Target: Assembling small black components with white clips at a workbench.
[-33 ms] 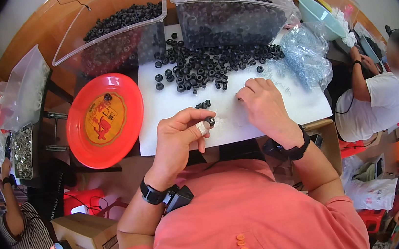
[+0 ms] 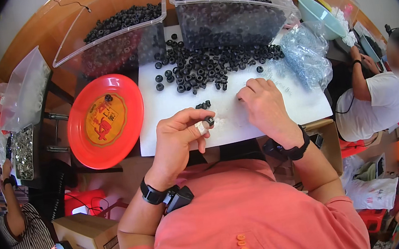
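My left hand [image 2: 175, 139] pinches a small black round part [image 2: 210, 121] between thumb and fingers. A pale spot shows in the middle of the part's face, and white tape [image 2: 202, 127] wraps the thumb. To its right, my right hand [image 2: 265, 103] rests low over the white work surface [image 2: 230, 133]. Its fingers are curled together; whatever they hold is hidden. A few small black pieces [image 2: 203, 105] lie just beyond my left hand. Farther off, a loose heap of black round parts [image 2: 198, 68] spreads over the white surface.
Two clear bins [image 2: 227, 20] [image 2: 124, 47] of black parts stand at the back. A red plate [image 2: 134, 132] at left carries one black part. Clear bags of small pieces [image 2: 305, 58] and a light-blue basin [image 2: 321, 17] sit at right. Another person [image 2: 374, 99] works at far right, one at far left.
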The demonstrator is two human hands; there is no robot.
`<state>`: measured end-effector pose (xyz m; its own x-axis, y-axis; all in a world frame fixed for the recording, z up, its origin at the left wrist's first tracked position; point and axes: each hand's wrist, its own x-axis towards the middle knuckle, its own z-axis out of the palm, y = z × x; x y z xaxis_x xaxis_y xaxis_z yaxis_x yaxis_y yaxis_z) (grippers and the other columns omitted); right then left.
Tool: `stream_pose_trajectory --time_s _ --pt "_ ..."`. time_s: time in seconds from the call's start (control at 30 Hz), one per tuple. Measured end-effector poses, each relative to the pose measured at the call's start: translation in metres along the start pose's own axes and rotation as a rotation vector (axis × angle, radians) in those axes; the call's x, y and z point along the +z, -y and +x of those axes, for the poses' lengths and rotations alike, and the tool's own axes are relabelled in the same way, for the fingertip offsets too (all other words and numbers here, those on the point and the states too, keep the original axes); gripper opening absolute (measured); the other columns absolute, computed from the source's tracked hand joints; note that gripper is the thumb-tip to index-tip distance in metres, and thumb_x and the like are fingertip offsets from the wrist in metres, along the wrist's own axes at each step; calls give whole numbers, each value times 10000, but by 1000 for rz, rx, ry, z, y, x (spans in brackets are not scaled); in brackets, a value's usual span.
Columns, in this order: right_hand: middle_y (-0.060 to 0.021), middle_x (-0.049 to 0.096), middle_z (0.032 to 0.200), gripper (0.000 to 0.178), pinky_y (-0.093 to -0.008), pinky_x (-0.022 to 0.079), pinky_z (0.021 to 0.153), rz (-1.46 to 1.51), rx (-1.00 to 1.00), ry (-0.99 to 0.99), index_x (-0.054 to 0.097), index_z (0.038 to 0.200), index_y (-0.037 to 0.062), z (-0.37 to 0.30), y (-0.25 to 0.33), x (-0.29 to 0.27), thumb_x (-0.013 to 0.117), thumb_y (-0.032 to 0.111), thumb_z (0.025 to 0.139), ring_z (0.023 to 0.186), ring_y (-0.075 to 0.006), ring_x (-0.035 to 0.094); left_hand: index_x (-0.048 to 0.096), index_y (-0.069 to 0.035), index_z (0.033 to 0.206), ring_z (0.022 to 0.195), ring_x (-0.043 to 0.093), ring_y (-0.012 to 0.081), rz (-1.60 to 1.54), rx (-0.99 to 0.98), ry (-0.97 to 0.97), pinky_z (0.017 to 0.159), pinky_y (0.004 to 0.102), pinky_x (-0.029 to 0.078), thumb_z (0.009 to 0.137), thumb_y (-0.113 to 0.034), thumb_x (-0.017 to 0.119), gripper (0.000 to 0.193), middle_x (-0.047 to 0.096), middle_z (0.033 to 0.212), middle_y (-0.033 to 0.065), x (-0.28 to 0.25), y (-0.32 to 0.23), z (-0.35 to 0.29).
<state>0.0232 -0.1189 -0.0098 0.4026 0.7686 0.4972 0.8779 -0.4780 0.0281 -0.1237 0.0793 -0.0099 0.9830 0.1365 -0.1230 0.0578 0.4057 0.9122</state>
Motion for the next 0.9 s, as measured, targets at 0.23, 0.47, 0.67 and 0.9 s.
stream_pose_trajectory --time_s 0.23,0.47,0.67,0.9 --pt "-98 633 889 123 -380 480 781 290 128 -95 632 881 34 -5 4 -1 709 23 787 864 -266 629 663 79 1204 798 641 148 -201 7 97 549 248 510 982 -15 617 245 690 997 150 10 2 6" --pt "-45 707 941 139 -282 527 824 1266 362 -123 682 1041 12 6 27 -10 702 70 916 886 -129 670 653 81 1160 763 647 152 -174 -31 6 526 242 509 986 -17 616 203 691 974 132 15 10 16" --pt "-35 699 941 111 -268 522 805 1460 442 -104 681 1034 10 8 42 -1 687 68 939 850 -109 660 644 77 1159 758 652 157 -219 -35 -22 505 248 510 982 -16 625 201 692 962 135 15 9 16" --pt "-43 697 940 96 -253 525 792 1483 520 -106 653 1052 4 3 54 2 660 50 969 848 -101 664 647 76 1140 735 642 151 -225 -9 -68 492 243 500 975 -10 635 186 692 943 133 15 12 13"
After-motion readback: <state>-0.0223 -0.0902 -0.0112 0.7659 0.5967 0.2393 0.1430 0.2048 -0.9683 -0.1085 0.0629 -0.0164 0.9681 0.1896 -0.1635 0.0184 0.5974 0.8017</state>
